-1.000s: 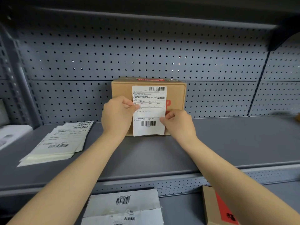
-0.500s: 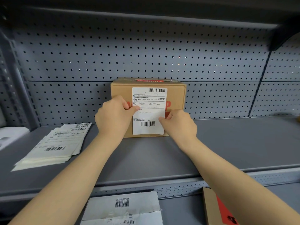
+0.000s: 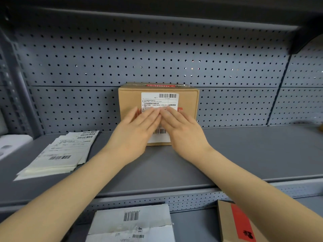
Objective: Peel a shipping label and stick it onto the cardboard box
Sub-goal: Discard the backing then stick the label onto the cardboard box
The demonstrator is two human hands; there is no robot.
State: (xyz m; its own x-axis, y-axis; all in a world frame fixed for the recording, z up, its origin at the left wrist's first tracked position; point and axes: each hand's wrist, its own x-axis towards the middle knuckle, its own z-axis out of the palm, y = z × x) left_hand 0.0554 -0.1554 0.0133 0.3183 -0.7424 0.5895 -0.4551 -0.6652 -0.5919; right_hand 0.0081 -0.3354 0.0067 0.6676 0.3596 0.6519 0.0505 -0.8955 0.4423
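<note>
Your box (image 3: pixel 128 102) stands on the shelf (image 3: pixel 244 154) against the pegboard (image 3: pixel 157 55), a label (image 3: pixel 160 100) on its front. Your left hand (image 3: pixel 134 130) and right hand (image 3: pixel 181 131) lie flat on the label, fingertips meeting. A label stack (image 3: pixel 57 154) lies left; below, a parcel (image 3: pixel 132 222) and another box (image 3: pixel 236 224).

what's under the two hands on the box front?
The shipping label on the cardboard box; left hand and right hand cover its middle. Red print mostly hidden.
</note>
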